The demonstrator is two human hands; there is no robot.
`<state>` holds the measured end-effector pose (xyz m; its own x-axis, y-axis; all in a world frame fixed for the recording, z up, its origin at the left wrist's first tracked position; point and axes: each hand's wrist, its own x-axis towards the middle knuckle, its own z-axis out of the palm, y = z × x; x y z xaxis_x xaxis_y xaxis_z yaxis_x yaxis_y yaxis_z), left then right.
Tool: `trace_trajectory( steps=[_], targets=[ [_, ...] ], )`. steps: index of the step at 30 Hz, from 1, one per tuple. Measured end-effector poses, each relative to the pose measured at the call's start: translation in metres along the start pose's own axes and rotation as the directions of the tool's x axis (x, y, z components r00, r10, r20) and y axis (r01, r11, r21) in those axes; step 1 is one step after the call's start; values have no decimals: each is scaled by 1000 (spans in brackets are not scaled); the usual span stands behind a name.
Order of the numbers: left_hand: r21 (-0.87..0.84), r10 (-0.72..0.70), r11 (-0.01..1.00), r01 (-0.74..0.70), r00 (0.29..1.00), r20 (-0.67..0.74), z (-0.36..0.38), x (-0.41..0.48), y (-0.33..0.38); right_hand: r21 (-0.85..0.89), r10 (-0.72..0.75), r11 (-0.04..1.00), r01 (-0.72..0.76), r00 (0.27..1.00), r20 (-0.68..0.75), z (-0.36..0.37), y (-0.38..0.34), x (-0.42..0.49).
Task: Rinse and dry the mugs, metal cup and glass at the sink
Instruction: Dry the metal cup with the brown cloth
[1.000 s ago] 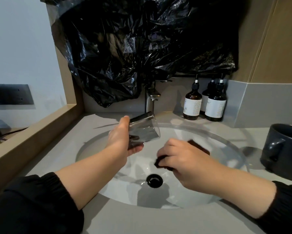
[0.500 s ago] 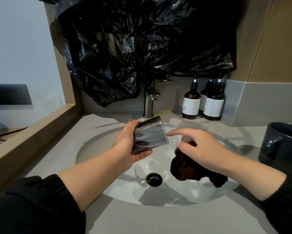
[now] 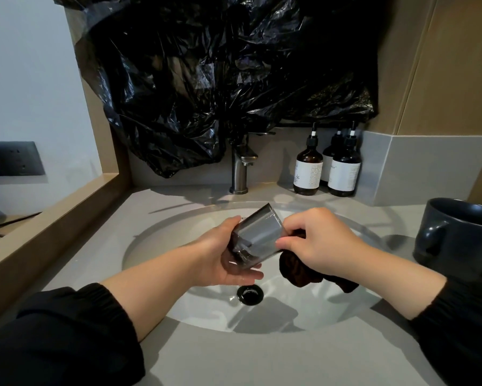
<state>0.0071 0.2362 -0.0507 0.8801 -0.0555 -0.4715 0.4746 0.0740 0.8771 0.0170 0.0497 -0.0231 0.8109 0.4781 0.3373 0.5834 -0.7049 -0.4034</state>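
Smoky grey glass (image 3: pixel 257 232) tilted above the sink (image 3: pixel 156 240), dark cloth (image 3: pixel 298 270) touching it.
Left hand (image 3: pixel 223 260) fingers curl round the glass; right hand (image 3: pixel 323 240) fingers pinch the cloth against it; 1 dark mug (image 3: pixel 462 235) stands on the counter (image 3: pixel 262 358).

Smoky glass (image 3: pixel 257 235) tilted above sink (image 3: pixel 156 246), dark mug (image 3: pixel 462 232) upright

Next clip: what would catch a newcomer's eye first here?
The black plastic bag hanging behind the faucet dominates. Over the sink, the left hand holds a tilted tumbler while the right hand grips a dark cloth beside it. A dark mug stands on the counter, far right.
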Motion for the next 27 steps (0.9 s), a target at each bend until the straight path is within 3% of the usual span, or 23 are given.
trace_trajectory(
  steps=[8,13,19,22,27],
  targets=[
    [336,176,911,-240,962,210,-6,10,-4,-92,31,996,-14,983,181,-12,3,-2],
    [309,149,903,-300,891,429,-9,12,2,1,-8,1000,8,971,239,-24,2,-1],
    [270,105,909,-317,803,587,-12,16,17,31,-36,999,29,968,247,-29,0,10],
    [279,106,898,-339,784,612,-12,22,21,27,-54,998,49,972,229,-30,2,14],
    [283,188,882,-377,832,523,-7,22,19,89,-53,995,41,988,144,-27,7,15]
  ],
)
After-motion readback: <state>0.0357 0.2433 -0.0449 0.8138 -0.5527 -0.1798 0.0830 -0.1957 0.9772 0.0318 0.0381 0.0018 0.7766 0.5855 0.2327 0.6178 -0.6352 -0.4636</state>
